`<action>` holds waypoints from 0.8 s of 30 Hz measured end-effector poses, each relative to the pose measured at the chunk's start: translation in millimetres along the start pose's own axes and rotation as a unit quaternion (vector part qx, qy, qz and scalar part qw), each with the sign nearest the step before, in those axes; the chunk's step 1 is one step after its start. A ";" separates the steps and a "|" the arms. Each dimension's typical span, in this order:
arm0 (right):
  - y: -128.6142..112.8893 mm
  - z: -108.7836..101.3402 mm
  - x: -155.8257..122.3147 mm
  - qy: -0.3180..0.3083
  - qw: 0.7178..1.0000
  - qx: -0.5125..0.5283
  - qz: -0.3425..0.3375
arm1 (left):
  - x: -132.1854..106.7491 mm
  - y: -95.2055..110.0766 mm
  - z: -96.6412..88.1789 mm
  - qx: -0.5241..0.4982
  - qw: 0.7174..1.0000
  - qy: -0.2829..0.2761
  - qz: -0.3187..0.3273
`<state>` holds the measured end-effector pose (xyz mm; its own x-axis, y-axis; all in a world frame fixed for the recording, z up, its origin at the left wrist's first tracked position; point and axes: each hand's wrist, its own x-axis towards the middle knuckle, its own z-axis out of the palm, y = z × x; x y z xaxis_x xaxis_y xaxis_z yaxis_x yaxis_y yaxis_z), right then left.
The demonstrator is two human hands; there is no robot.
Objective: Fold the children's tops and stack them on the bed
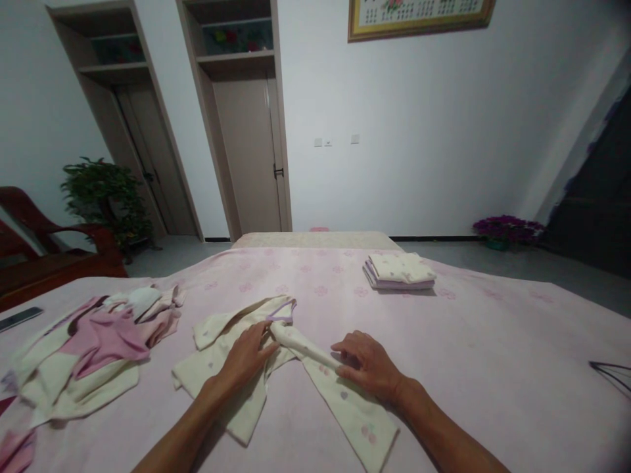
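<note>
A cream long-sleeved child's top (249, 414) with small hearts, cherry prints and lilac trim at the neck lies loosely spread on the pink bedspread. My left hand (249, 355) rests on it just below the neckline, with a gap showing between thumb and fingers. One sleeve stretches toward the lower right, its cuff nearest me. Over the upper edge of that sleeve is my right hand (369, 368), its fingers loosely bent and the thumb apart, touching the fabric. The undersides of both hands are hidden.
A rumpled pile of pink and cream clothes (106, 341) lies left, near a phone (20, 318). Folded clothes (400, 270) are stacked at the back right. A dark thin wire object (611, 371) sits at the right edge. The pink floral bedspread (463, 328) spans the surface.
</note>
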<state>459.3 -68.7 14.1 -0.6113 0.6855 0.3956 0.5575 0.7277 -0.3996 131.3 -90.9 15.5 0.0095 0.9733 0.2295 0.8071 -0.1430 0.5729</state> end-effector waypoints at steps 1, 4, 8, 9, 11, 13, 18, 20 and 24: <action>-3.3 2.4 0.5 -0.015 1.000 -0.014 -0.003 | -1.6 0.6 4.9 -0.001 1.000 0.009 0.007; -9.6 8.6 2.9 -0.040 0.999 -0.018 -0.001 | -4.8 3.2 15.8 -0.014 0.999 0.038 0.010; -24.2 10.9 4.8 -0.062 0.993 0.104 -0.011 | -2.5 9.7 24.0 -0.136 0.987 0.071 -0.055; -30.8 10.9 4.5 -0.072 0.986 0.146 -0.019 | -0.8 11.9 25.2 -0.188 0.976 0.077 -0.075; -46.0 11.3 3.0 -0.105 0.968 0.224 -0.040 | 2.4 16.9 26.4 -0.261 0.957 0.074 -0.101; -59.1 13.6 1.0 -0.146 0.945 0.288 -0.053 | 4.0 22.7 26.5 -0.270 0.957 0.044 -0.094; -52.1 25.7 4.1 -0.127 0.897 0.416 0.076 | -5.6 45.1 22.3 -0.332 0.942 -0.006 -0.059; -33.1 27.6 9.4 -0.016 0.898 0.414 0.150 | -14.0 58.9 18.9 -0.390 0.918 -0.023 -0.069; 6.9 20.8 15.3 0.138 0.927 0.307 0.162 | -33.8 90.4 13.0 -0.459 0.878 -0.123 -0.056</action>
<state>442.1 -53.7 0.2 -0.2528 0.9079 0.3344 0.2099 0.3889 -0.8971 211.7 -134.3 49.4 0.1796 0.9836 0.0185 -0.0035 -0.0182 0.9998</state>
